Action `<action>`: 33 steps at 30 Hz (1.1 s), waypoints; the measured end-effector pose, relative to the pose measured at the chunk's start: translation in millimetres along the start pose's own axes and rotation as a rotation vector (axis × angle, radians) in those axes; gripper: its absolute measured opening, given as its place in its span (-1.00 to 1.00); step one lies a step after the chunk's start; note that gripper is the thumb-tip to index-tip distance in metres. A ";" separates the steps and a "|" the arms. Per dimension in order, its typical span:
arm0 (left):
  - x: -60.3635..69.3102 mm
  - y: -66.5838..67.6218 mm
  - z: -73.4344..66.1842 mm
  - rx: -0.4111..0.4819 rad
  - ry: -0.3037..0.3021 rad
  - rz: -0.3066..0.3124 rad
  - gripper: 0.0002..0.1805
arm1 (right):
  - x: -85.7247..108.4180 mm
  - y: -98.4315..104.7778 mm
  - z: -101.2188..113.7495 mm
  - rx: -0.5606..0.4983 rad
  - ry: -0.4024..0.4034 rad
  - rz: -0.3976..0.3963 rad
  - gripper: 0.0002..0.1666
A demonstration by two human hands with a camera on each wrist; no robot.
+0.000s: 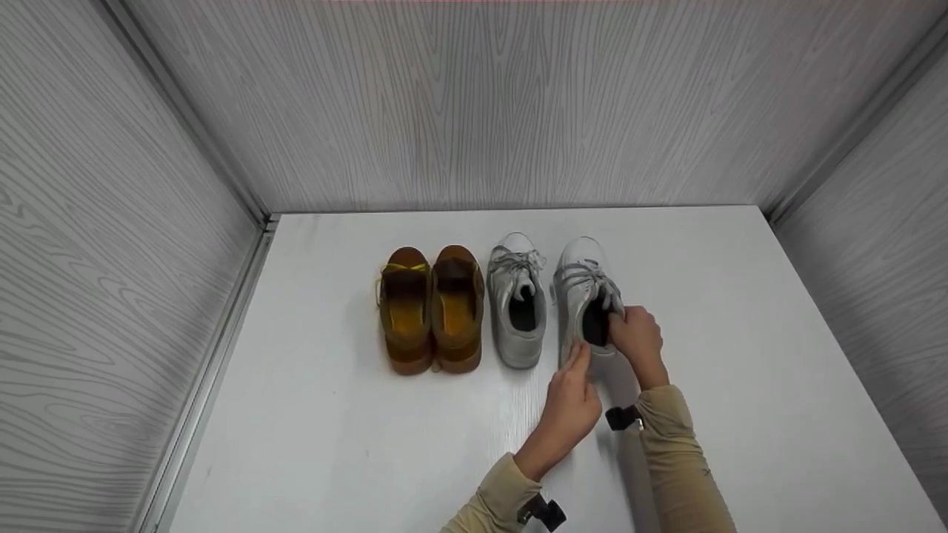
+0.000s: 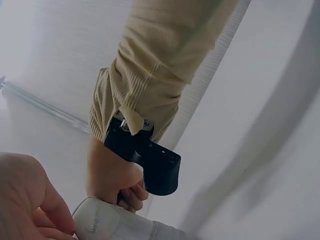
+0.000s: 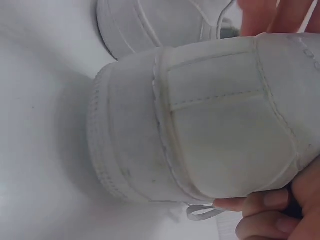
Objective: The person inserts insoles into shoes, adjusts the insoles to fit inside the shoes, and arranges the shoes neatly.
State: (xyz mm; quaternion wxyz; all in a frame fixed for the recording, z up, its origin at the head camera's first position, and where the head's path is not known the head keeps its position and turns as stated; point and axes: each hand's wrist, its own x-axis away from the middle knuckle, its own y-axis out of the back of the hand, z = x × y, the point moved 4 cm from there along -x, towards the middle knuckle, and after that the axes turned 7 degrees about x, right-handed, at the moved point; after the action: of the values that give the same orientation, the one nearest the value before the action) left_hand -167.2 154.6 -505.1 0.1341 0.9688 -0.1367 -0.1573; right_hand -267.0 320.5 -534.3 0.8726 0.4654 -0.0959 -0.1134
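Two white lace-up sneakers stand side by side, toes pointing away. My right hand [image 1: 638, 342] grips the right side of the collar of the right-hand sneaker [image 1: 566, 314], with its fingers curled over the rim. At the left side of the heel, my left hand [image 1: 566, 403] pinches the collar edge. In the left wrist view the sneaker's heel [image 2: 115, 220] lies between both hands. The right wrist view shows the heel close up, with left-hand fingers [image 3: 280, 17] at its far side. The other sneaker [image 1: 518, 344] sits just to the left, untouched.
A pair of brown loafers [image 1: 459, 348] with a yellow lace stands left of the sneakers. All shoes are on a white tabletop [image 1: 333, 444]. Grey wood-grain panels [image 1: 481, 111] rise behind and at both sides. Each wrist carries a small black camera [image 1: 623, 417].
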 end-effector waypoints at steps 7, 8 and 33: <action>1.6 4.0 0.3 0.004 0.010 -0.015 -0.37 | -19.8 -12.6 10.1 0.023 -0.010 0.048 -0.64; 2.1 4.2 0.0 0.008 0.008 -0.019 -0.37 | -21.4 -14.5 11.2 0.030 -0.013 0.051 -0.64; -2.5 58.4 13.1 0.038 0.097 -0.131 -0.53 | -39.3 -18.9 30.2 0.167 0.096 0.141 -0.70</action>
State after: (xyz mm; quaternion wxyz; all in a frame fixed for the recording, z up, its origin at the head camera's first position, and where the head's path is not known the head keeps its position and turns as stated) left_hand -187.0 98.4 -498.7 0.1115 0.9845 -0.0693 -0.1160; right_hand -314.9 297.6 -535.9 0.8402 0.5334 -0.0954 -0.0210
